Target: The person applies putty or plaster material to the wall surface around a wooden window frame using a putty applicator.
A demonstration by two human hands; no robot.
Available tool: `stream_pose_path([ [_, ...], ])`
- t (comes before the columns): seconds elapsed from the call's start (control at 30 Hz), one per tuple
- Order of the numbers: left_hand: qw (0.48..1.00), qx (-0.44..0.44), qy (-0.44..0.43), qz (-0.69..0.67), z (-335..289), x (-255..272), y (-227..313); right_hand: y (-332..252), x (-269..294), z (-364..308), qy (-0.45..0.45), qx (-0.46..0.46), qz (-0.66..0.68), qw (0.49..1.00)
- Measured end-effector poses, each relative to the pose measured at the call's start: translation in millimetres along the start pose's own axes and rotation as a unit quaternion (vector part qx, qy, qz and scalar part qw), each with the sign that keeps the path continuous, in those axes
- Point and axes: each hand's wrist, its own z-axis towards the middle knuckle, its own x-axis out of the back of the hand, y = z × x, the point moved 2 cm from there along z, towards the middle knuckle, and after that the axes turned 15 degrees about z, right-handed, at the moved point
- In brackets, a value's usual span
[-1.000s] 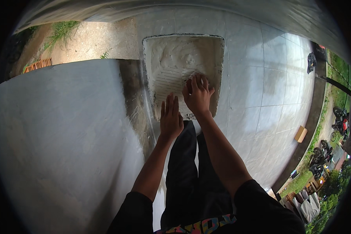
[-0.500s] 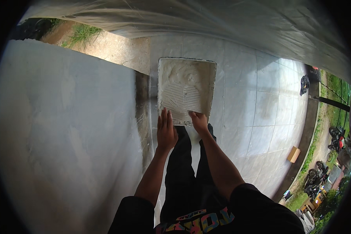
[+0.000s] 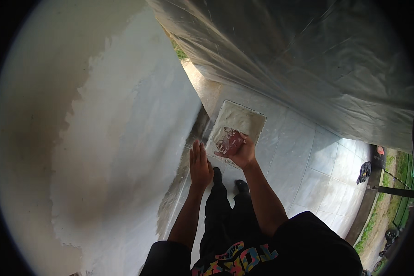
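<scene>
My right hand (image 3: 244, 154) grips a flat reddish-brown scraper (image 3: 231, 141) with pale putty smeared over its face. It is over the near part of a rectangular tray (image 3: 261, 125) that holds soft off-white putty (image 3: 238, 117). My left hand (image 3: 200, 166) is flat with its fingers stretched out, holding nothing, just left of the tray's near corner. Left of that hand rises a wall (image 3: 129, 124) with a pale grey coat that ends in a ragged edge against a darker beige surface.
A translucent plastic sheet (image 3: 326, 69) hangs across the far right. Large grey tiles (image 3: 285, 158) cover the floor beneath the tray. A black plastic bag (image 3: 364, 172) lies near the floor's right edge, with a dark post (image 3: 393, 191) beyond.
My view has swung toward the wall. My right hand has turned and lifted, so the putty-smeared scraper face now shows. The left hand has moved off the tray's near edge.
</scene>
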Motion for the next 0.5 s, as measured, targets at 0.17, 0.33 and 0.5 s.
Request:
stream_pose_path([
  [0.17, 0.992, 0.086, 0.082, 0.036, -24.5, 63.2, 13.6, 32.2, -44.0, 6.4, -0.101, -0.127, -0.010, 0.987],
  [0.33, 0.970, 0.167, 0.148, 0.094, -73.0, 124.7, 0.7, 111.1, -85.7, -1.0, -0.141, -0.239, -0.053, 0.959],
  [0.5, 0.937, 0.242, 0.182, 0.172, -133.0, 182.0, -27.0, 196.2, -109.0, -24.1, -0.176, -0.316, -0.112, 0.925],
])
